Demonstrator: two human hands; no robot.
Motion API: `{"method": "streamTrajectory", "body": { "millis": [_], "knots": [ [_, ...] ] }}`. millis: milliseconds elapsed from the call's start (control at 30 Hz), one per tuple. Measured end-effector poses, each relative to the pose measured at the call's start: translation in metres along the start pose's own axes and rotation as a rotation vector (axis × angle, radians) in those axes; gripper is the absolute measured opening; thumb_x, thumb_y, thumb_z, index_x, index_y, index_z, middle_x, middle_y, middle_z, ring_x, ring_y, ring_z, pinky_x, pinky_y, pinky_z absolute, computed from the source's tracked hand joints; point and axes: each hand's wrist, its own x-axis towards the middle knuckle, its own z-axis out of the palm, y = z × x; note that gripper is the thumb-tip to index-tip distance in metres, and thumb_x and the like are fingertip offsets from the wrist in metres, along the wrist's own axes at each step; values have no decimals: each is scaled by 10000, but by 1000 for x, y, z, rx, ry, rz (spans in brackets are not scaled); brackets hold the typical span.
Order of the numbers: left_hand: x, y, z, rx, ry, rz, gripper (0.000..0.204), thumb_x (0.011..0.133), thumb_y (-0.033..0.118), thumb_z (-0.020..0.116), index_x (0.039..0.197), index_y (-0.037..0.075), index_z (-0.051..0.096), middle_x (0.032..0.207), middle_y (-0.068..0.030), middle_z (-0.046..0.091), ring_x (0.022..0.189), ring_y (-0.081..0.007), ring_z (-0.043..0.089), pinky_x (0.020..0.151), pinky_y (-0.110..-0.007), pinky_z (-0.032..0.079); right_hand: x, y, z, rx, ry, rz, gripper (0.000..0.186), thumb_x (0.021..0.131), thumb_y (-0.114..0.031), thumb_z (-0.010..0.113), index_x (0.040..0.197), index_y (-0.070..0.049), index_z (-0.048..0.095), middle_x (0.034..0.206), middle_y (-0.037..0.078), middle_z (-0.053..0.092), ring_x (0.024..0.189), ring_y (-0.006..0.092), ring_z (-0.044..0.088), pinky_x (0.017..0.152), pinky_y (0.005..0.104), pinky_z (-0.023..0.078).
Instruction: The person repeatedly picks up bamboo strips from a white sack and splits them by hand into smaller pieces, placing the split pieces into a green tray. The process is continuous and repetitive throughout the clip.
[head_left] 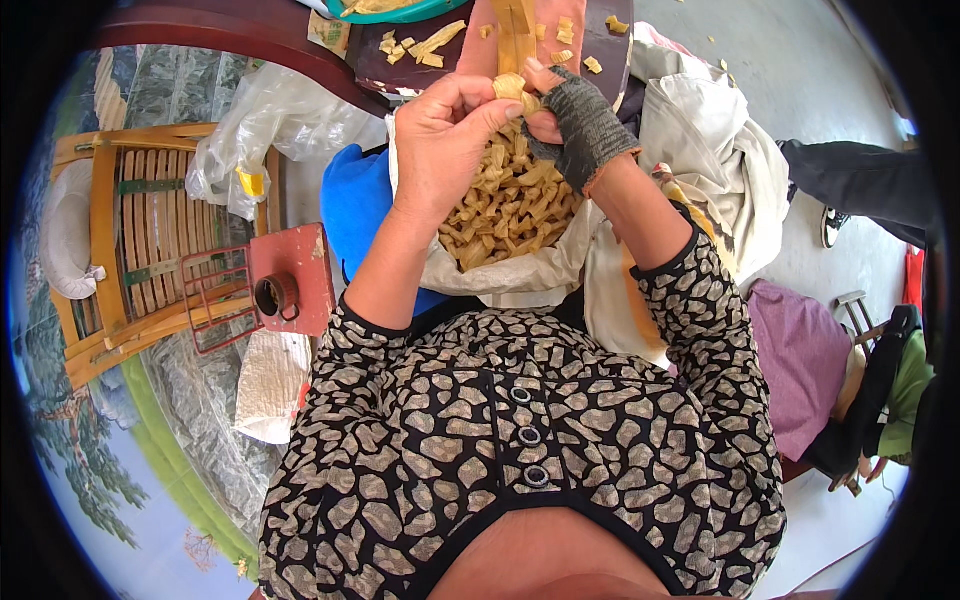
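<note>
Between my hands is a pale yellow folded strip (509,86), like the knotted pieces below. My left hand (445,135) pinches it between thumb and fingers. My right hand (580,120), in a grey fingerless glove, grips its other side with curled fingers. Beneath them, a white sack (545,278) stands open, full of small yellow knotted pieces (510,205). An upright wooden bar (516,38) rises just beyond my fingertips, over a pink cloth strip (480,50).
A dark tabletop (385,70) with loose yellow scraps lies beyond, with a teal basin (405,12) on it. To the left are a blue cloth (355,200), a red stool (300,255) with a brown cup, and a bamboo chair (155,220). White sacking (710,150) and another person's leg (855,190) are right.
</note>
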Motion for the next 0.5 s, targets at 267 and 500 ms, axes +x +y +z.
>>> {"method": "streamTrajectory", "body": {
  "millis": [267,500],
  "knots": [
    [3,-4,2,-315,-118,-136,131,791,18,650,914,-15,619,763,-30,623,668,-77,586,627,-205,504,-3,-1,-1,237,-17,146,273,855,-323,588,843,-57,525,546,-7,444,376,52,330,334,167,236],
    [-6,11,-22,-394,-355,-350,79,808,56,639,860,0,617,710,-11,585,627,-70,565,632,-230,534,-12,-12,-1,164,-119,60,252,853,-317,578,854,-70,530,534,-15,448,360,42,309,323,170,209]
  ]
}}
